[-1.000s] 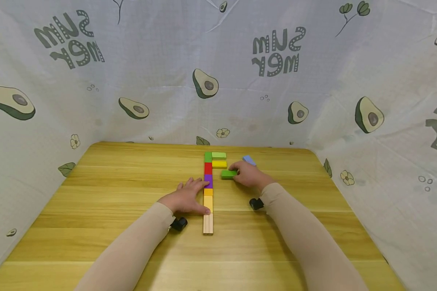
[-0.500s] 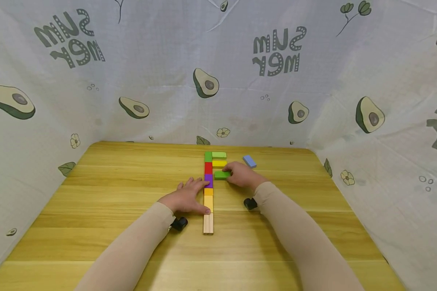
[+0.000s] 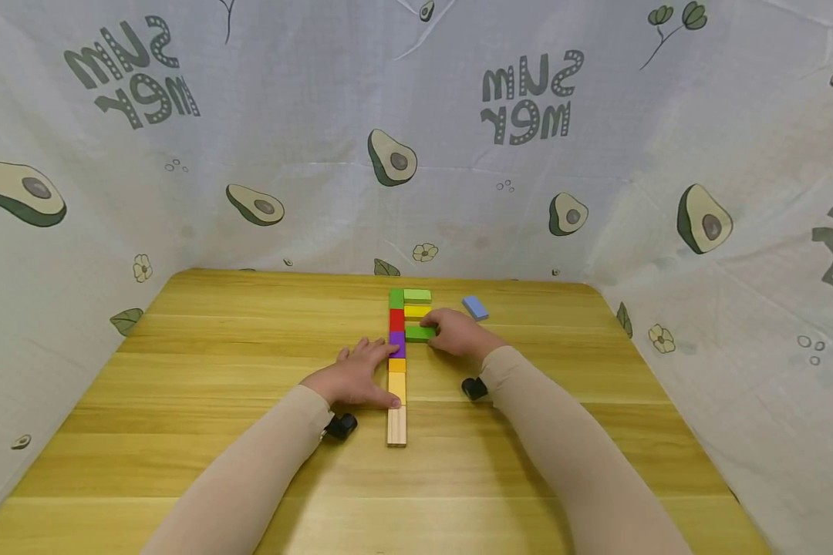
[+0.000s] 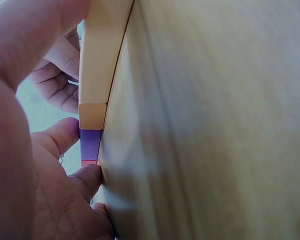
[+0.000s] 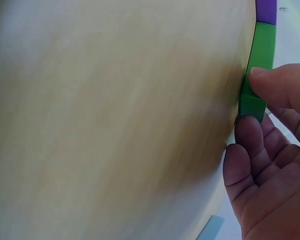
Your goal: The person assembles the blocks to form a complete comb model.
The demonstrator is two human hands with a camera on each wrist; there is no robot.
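Note:
A straight column of coloured wooden blocks runs along the table: dark green (image 3: 396,299), red (image 3: 397,320), purple (image 3: 398,344), orange (image 3: 397,365), pale yellow (image 3: 397,385) and plain wood (image 3: 397,426) at the near end. My left hand (image 3: 354,376) lies spread beside the column, a fingertip at the purple block and the thumb where the pale yellow and plain blocks meet. With thumb and fingers my right hand (image 3: 462,334) pinches a green block (image 3: 417,334). In the right wrist view its far end meets the purple block (image 5: 266,11).
Right of the column's far end, a light green block (image 3: 417,296) and a yellow block (image 3: 416,311) stick out sideways. A blue block (image 3: 475,307) lies slanted beyond my right hand. A printed cloth (image 3: 458,216) hangs behind the wooden table (image 3: 215,347).
My right hand has slid the green block leftward, from a gap away up against the purple block. My left hand has stayed in place.

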